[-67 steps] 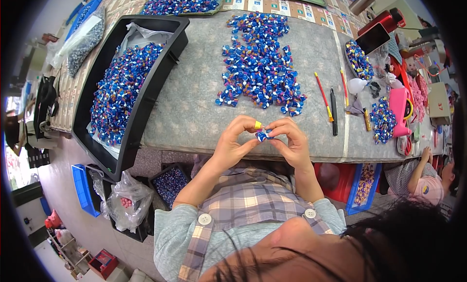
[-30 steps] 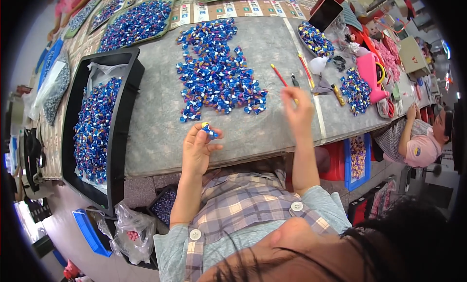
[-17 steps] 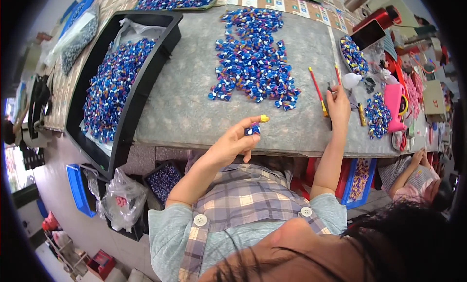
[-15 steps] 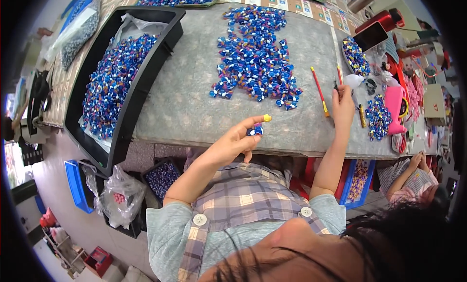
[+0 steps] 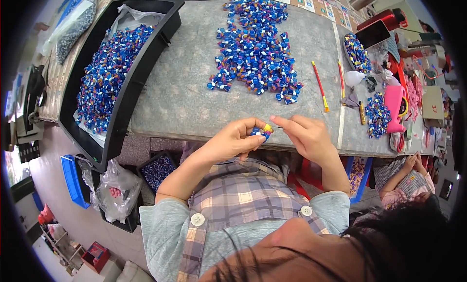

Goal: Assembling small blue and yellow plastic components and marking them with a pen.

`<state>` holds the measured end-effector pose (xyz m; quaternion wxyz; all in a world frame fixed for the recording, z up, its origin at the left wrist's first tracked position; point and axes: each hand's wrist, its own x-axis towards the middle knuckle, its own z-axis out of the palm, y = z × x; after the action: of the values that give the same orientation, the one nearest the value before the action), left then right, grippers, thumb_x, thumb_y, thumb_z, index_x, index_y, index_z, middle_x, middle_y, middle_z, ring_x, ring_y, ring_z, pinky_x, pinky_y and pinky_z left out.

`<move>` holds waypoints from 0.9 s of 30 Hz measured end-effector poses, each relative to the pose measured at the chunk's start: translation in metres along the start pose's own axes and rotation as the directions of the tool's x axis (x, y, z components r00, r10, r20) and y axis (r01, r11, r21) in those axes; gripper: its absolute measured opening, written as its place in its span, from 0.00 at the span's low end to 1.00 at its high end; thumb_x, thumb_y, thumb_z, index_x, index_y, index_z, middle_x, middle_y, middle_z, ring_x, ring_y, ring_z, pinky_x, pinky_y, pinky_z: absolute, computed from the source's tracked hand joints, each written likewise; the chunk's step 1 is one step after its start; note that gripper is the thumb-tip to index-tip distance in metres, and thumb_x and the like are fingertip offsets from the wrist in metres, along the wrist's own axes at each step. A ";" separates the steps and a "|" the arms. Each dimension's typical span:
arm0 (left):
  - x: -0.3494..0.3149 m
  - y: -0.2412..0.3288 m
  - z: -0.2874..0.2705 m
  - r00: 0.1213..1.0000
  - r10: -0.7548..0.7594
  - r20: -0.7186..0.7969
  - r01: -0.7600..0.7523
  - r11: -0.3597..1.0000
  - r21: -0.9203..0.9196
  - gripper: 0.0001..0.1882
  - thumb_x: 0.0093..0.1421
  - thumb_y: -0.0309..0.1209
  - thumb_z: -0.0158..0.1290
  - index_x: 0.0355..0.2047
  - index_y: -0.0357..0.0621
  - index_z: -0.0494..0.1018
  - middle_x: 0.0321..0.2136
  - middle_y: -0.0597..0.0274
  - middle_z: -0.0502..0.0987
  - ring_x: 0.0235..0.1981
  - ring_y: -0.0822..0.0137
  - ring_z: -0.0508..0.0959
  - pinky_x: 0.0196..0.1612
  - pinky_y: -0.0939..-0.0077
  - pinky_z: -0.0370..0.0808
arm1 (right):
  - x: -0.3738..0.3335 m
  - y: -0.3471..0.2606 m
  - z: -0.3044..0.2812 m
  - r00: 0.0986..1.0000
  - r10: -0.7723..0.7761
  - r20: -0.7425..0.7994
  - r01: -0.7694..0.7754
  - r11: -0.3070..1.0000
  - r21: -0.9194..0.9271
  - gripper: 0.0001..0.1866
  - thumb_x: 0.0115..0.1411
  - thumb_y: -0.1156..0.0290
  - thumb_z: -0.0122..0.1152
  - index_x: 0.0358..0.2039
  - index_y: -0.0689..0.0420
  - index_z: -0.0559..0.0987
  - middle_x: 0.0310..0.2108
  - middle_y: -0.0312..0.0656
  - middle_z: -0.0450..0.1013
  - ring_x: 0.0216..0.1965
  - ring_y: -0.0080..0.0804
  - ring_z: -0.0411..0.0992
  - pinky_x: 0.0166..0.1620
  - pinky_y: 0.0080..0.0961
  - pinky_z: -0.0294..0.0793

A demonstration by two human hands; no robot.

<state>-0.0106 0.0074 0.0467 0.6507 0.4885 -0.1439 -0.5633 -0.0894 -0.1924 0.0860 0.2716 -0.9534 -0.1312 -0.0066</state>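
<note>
Head view, clock directions from its centre: at 5 o'clock, just off the middle, the left hand [image 5: 233, 142] is curled, thumb and fingers closed in a pinch on a small glossy blue-and-white piece [image 5: 256, 131], held above the near table edge. A yellow cover [image 5: 267, 128] wraps a fingertip. Thumb and fingers hide much of the piece, so its full shape cannot be made out.

At 3 o'clock, close by, the right hand [image 5: 311, 140] has its fingers bent and drawn together, pointing at the piece; a thin dark line shows at the tips, but I cannot tell whether they grip anything.

At 12 to 1 o'clock, a loose heap [image 5: 258, 53] of shiny, rounded blue, white, amber and purplish pieces covers the mottled grey tabletop [image 5: 189, 77]. At 10 o'clock stands a black plastic tray [image 5: 141, 82], paper-lined and filled with similar pieces. At 2 o'clock lies a slim red brush [image 5: 318, 85] with a yellowish tip. At 8 o'clock, a crinkled clear bag [image 5: 119, 201] blurs its pink contents. Dark hair covers part of the lower right; black fisheye rims cut off the corners.
</note>
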 end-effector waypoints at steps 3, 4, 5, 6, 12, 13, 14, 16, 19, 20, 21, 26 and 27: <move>-0.003 0.004 0.001 0.999 -0.045 0.004 0.045 0.995 -0.084 0.13 0.58 0.29 0.47 0.42 0.39 0.66 0.20 0.68 0.68 0.13 0.82 0.64 0.15 0.90 0.61 | 0.003 0.001 0.009 0.983 -0.144 -0.118 0.139 0.989 -0.047 0.20 0.48 0.77 0.56 0.44 0.50 0.73 0.17 0.36 0.64 0.20 0.32 0.67 0.22 0.27 0.66; -0.003 0.006 0.002 0.998 -0.055 0.004 0.055 0.995 -0.089 0.14 0.58 0.30 0.47 0.43 0.38 0.66 0.21 0.68 0.69 0.14 0.82 0.65 0.15 0.90 0.62 | 0.004 -0.003 0.009 0.983 -0.124 -0.132 0.123 0.992 -0.016 0.20 0.47 0.76 0.57 0.44 0.50 0.73 0.18 0.36 0.64 0.20 0.31 0.67 0.22 0.27 0.66; -0.004 0.007 0.002 0.998 -0.064 0.002 0.064 0.993 -0.094 0.14 0.58 0.30 0.46 0.44 0.38 0.65 0.21 0.67 0.69 0.14 0.82 0.65 0.15 0.90 0.63 | 0.004 -0.005 0.009 0.984 -0.106 -0.145 0.109 0.994 0.014 0.20 0.46 0.75 0.58 0.43 0.49 0.74 0.18 0.36 0.65 0.20 0.31 0.67 0.22 0.27 0.66; -0.004 0.006 0.002 0.998 -0.062 0.000 0.062 0.994 -0.096 0.14 0.58 0.30 0.46 0.44 0.38 0.65 0.21 0.67 0.69 0.14 0.82 0.65 0.15 0.90 0.63 | 0.004 -0.005 0.010 0.984 -0.108 -0.143 0.111 0.994 0.014 0.20 0.46 0.75 0.58 0.43 0.49 0.74 0.18 0.36 0.65 0.20 0.31 0.67 0.22 0.27 0.66; -0.001 0.001 -0.005 0.993 -0.043 0.110 0.057 0.990 -0.132 0.14 0.58 0.31 0.46 0.43 0.37 0.66 0.21 0.66 0.69 0.16 0.82 0.66 0.16 0.89 0.66 | 0.002 0.002 0.012 0.984 -0.167 -0.062 0.157 0.978 -0.137 0.19 0.46 0.71 0.59 0.42 0.52 0.74 0.16 0.34 0.61 0.19 0.30 0.65 0.22 0.26 0.65; -0.001 0.001 -0.005 0.992 -0.059 0.114 0.073 0.990 -0.124 0.14 0.58 0.31 0.46 0.43 0.37 0.66 0.21 0.67 0.69 0.16 0.81 0.66 0.16 0.90 0.66 | 0.002 0.003 0.011 0.977 -0.203 -0.060 0.191 0.968 -0.165 0.19 0.46 0.69 0.60 0.41 0.52 0.74 0.16 0.34 0.61 0.20 0.29 0.65 0.22 0.25 0.65; -0.001 0.001 -0.006 0.990 -0.074 0.116 0.088 0.989 -0.116 0.14 0.59 0.31 0.46 0.43 0.37 0.66 0.21 0.67 0.69 0.16 0.81 0.66 0.16 0.90 0.65 | 0.003 0.003 0.011 0.969 -0.240 -0.057 0.225 0.955 -0.192 0.18 0.46 0.67 0.60 0.41 0.53 0.74 0.17 0.34 0.60 0.20 0.29 0.65 0.22 0.25 0.65; -0.002 0.004 -0.005 0.990 -0.085 0.110 0.095 0.992 -0.089 0.14 0.59 0.31 0.45 0.43 0.37 0.66 0.21 0.67 0.69 0.16 0.81 0.67 0.17 0.89 0.66 | 0.004 0.000 0.009 0.973 -0.218 -0.072 0.207 0.969 -0.132 0.16 0.46 0.66 0.60 0.37 0.54 0.75 0.17 0.35 0.61 0.21 0.31 0.65 0.22 0.26 0.64; -0.001 0.002 -0.007 0.991 -0.076 0.107 0.080 0.996 -0.033 0.13 0.60 0.32 0.44 0.43 0.38 0.65 0.22 0.67 0.69 0.17 0.80 0.67 0.20 0.89 0.66 | 0.004 0.002 0.012 0.976 -0.203 -0.085 0.195 0.976 -0.095 0.14 0.45 0.62 0.61 0.30 0.56 0.74 0.18 0.37 0.63 0.21 0.33 0.65 0.22 0.28 0.63; -0.001 0.000 -0.007 0.992 -0.056 0.111 0.057 0.998 -0.006 0.13 0.60 0.32 0.44 0.43 0.38 0.65 0.22 0.67 0.69 0.18 0.80 0.68 0.21 0.89 0.66 | 0.003 0.003 0.013 0.974 -0.211 -0.085 0.201 0.973 -0.117 0.14 0.45 0.60 0.61 0.26 0.56 0.72 0.18 0.36 0.63 0.21 0.33 0.65 0.22 0.27 0.63; -0.001 -0.001 -0.007 0.992 -0.056 0.112 0.057 0.998 -0.006 0.13 0.60 0.32 0.44 0.43 0.38 0.65 0.22 0.67 0.69 0.18 0.80 0.68 0.21 0.89 0.66 | 0.003 0.001 0.013 0.974 -0.211 -0.085 0.201 0.973 -0.118 0.14 0.45 0.60 0.61 0.26 0.56 0.72 0.18 0.36 0.63 0.21 0.33 0.65 0.22 0.27 0.63; 0.003 -0.005 -0.007 0.994 -0.002 0.105 -0.009 0.994 0.109 0.13 0.60 0.30 0.43 0.44 0.38 0.65 0.22 0.69 0.69 0.21 0.81 0.68 0.24 0.88 0.66 | 0.007 0.000 0.017 0.966 -0.252 -0.053 0.233 0.944 -0.235 0.17 0.45 0.56 0.60 0.19 0.54 0.67 0.18 0.36 0.63 0.21 0.31 0.65 0.21 0.26 0.64; 0.002 -0.005 -0.007 0.995 -0.003 0.104 -0.009 0.994 0.109 0.13 0.60 0.30 0.43 0.44 0.38 0.65 0.22 0.69 0.69 0.21 0.81 0.68 0.24 0.88 0.66 | 0.007 -0.001 0.017 0.966 -0.253 -0.053 0.234 0.944 -0.234 0.17 0.45 0.56 0.60 0.19 0.54 0.67 0.18 0.36 0.63 0.21 0.31 0.65 0.21 0.26 0.64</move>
<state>-0.0076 0.0093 0.0384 0.6155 0.4929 -0.2090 -0.5783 -0.0835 -0.1811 0.0723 0.1636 -0.9535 -0.2350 -0.0943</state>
